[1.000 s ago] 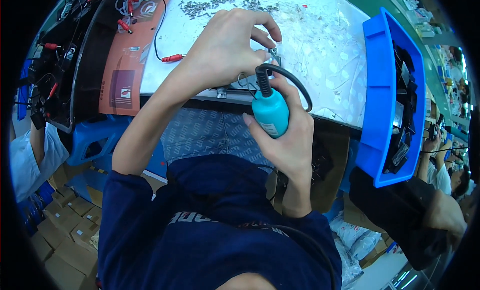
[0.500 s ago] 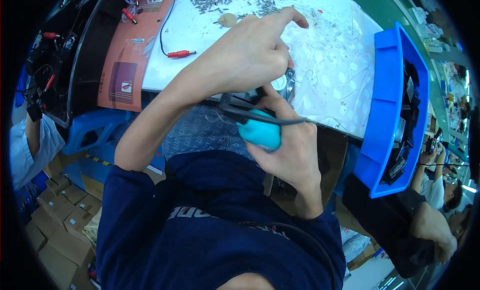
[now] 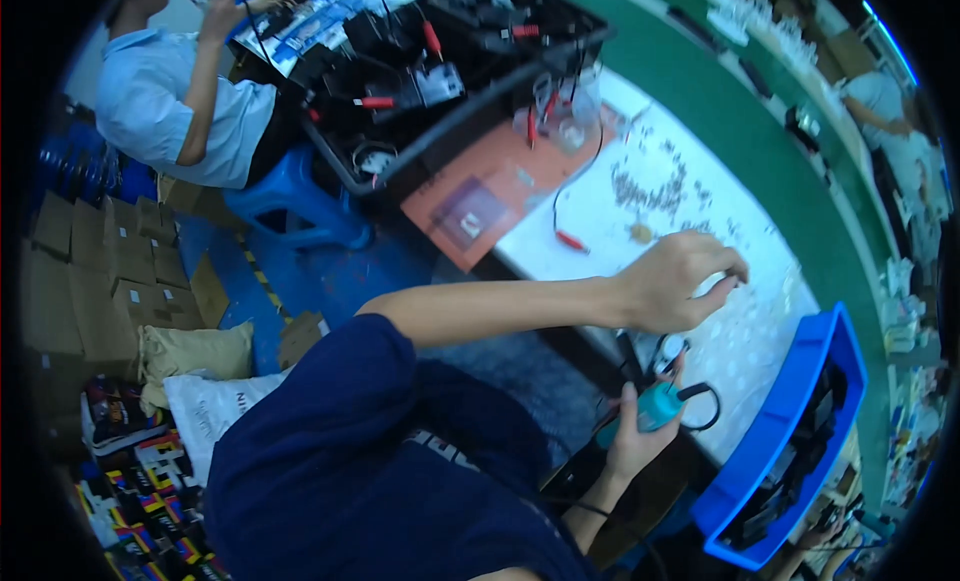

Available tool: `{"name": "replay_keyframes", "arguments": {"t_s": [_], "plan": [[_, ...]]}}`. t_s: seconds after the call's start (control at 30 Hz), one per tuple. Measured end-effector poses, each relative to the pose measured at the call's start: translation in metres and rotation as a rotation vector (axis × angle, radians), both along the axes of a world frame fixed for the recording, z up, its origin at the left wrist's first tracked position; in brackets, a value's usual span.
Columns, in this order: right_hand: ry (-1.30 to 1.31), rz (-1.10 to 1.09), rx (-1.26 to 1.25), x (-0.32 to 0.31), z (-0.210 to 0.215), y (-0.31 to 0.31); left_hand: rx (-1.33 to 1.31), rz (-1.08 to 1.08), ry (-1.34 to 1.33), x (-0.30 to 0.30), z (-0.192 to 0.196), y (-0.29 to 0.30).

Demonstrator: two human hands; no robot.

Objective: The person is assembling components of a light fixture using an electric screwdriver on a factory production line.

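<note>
My left hand [image 3: 672,281] reaches over the white work surface [image 3: 640,131], fingers curled, thumb and forefinger close together. Anything pinched between them is too small or hidden to make out. Lower down, at the near edge of the surface, my right hand [image 3: 635,443] is wrapped round a teal hand tool [image 3: 657,408] with a dark cord looping off it. A round, pale and metallic part [image 3: 669,352] sits just beyond the tool, below my left wrist. Several small metal pieces [image 3: 650,193] lie scattered on the surface, with a tan disc [image 3: 640,233] beside them.
A blue bin [image 3: 775,436] of black parts stands at the right. Left of the white surface lie an orange sheet [image 3: 500,196] and a red-tipped cable [image 3: 572,242]. A black crate [image 3: 450,111] holds cables. Another person [image 3: 190,101] works at the far left near a blue stool [image 3: 290,201].
The view has swung left, so the table appears farther right. My left hand has drawn away from the tool, its pointing forefinger now curled. My right hand still grips the teal tool.
</note>
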State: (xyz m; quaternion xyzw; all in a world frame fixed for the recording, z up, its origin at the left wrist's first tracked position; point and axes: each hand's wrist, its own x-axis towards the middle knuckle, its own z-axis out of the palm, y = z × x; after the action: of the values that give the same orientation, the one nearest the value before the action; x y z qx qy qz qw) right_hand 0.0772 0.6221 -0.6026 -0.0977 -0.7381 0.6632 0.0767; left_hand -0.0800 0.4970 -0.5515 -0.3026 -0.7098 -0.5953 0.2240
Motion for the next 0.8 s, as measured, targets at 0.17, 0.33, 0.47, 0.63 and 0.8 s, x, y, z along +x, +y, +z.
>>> {"name": "replay_keyframes", "arguments": {"t_s": [0.17,0.33,0.47,0.63,0.8], "plan": [[0.107,-0.005,-0.035,-0.004,0.003,0.003,-0.385,0.505,0.314,-0.018,0.066,-0.119],[0.111,-0.103,-0.146,-0.015,0.014,0.002,-0.296,0.584,0.037,0.005,0.082,-0.190],[0.136,-0.101,-0.155,-0.017,0.021,0.005,-0.802,0.631,0.171,0.010,0.056,-0.182],[0.150,-0.097,-0.173,-0.020,0.018,0.010,-0.903,0.769,0.326,-0.068,0.097,-0.225],[0.186,-0.086,-0.142,-0.025,0.012,0.008,-1.049,0.550,0.166,-0.187,0.088,-0.241]]}}
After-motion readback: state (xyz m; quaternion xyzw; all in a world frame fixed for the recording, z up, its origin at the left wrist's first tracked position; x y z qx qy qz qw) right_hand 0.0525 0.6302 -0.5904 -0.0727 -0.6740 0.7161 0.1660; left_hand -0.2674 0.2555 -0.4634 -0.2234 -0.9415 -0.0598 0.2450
